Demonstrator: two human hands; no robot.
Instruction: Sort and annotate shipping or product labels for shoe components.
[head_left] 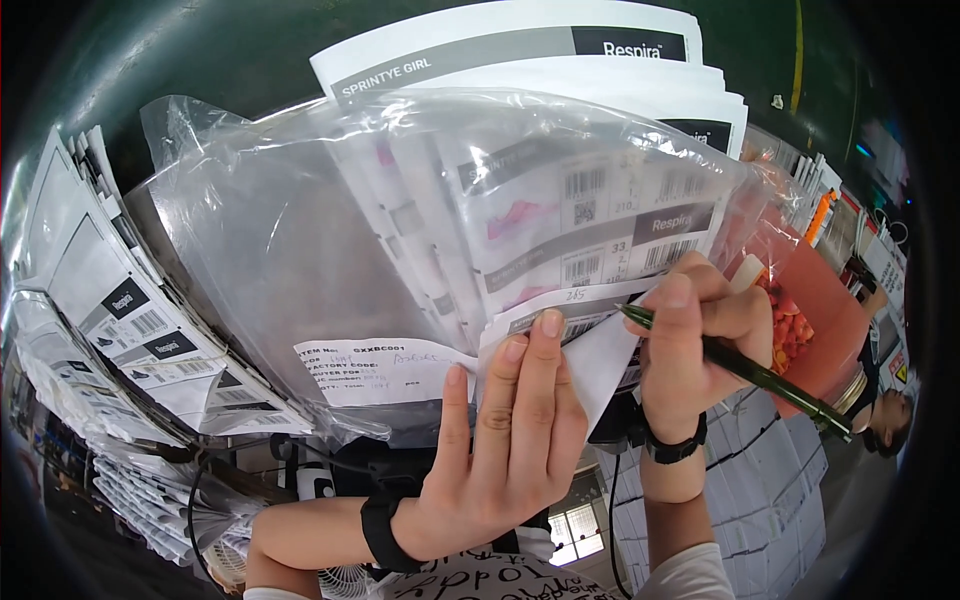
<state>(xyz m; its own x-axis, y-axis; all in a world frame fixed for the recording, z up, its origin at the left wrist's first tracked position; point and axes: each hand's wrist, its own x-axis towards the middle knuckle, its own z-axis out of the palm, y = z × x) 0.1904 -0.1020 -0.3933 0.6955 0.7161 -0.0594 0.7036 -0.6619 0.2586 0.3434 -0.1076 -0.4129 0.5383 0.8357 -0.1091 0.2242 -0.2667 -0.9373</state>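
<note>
From my remote station I have 2 hands working over a clear plastic bag (290, 245). The right hand (700, 340) is closed on 1 dark green pen (745, 365), thumb and fingers pinching the barrel, with the tip directed toward the left fingertips. The left hand (515, 430) is extended flat, back upward, its fingers nearly straight and the little finger spread apart; it grips nothing and rests its leading fingertips on a paper slip (597, 305). The slip is located under and just beyond these fingertips. I assess the work as partway through. Done: a handwritten entry stands on the slip's upper strip, just beyond the left fingertips, and a white label (375, 375), to the left of the little finger, also carries handwriting. Printed sheets (520, 215) show through the film beyond the fingers of both hands. Remaining, in my judgement: finishing the slip entry and lifting the pen clear; I cannot tell whether the tip touches paper. A stack of printed sheets (140, 320), well to the left of the left fingers, may represent further units.
</note>
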